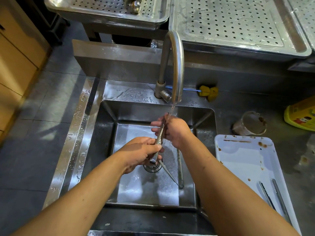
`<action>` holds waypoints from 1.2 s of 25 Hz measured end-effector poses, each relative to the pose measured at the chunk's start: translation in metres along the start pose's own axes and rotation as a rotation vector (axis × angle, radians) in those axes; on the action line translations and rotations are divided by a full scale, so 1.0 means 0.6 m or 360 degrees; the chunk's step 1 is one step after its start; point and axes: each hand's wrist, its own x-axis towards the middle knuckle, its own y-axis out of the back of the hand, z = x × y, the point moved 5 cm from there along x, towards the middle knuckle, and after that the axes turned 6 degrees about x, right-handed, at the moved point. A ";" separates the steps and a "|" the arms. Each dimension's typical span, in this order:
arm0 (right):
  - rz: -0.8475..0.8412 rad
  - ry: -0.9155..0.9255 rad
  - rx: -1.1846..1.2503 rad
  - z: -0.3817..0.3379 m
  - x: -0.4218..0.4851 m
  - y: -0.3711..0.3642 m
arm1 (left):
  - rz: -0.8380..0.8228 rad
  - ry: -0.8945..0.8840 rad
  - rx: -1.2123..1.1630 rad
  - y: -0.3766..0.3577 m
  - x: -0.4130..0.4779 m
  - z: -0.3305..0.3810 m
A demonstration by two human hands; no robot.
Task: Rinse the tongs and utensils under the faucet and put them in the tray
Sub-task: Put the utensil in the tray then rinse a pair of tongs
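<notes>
Both my hands hold one pair of metal tongs (160,136) over the steel sink (105,150). My left hand (141,152) grips the hinge end low down. My right hand (172,129) wraps the upper tips, right under the stream of water from the curved faucet (175,65). A second pair of tongs (179,169) lies on the sink floor beside the drain (152,167). On the right stands a white tray (245,160) with brown stains, and a pair of serrated tongs (274,198) lies in its near corner.
A dirty glass cup (250,123) stands behind the tray. A yellow sponge brush (208,92) lies by the faucet base, and a yellow packet (301,114) sits at the far right. Perforated steel trays (230,23) fill the counter at the back.
</notes>
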 end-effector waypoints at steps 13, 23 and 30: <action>-0.0112 0.0003 0.0021 -0.001 -0.009 0.032 | 0.0104 -0.0243 -0.0080 -0.013 0.034 0.050; -0.0138 -0.0037 -0.0051 0.040 -0.016 0.021 | 0.0478 -0.0176 0.0186 -0.003 0.011 0.005; -0.0209 -0.0034 -0.0097 0.038 -0.015 0.005 | 0.0486 -0.0155 -0.0001 -0.005 0.007 -0.015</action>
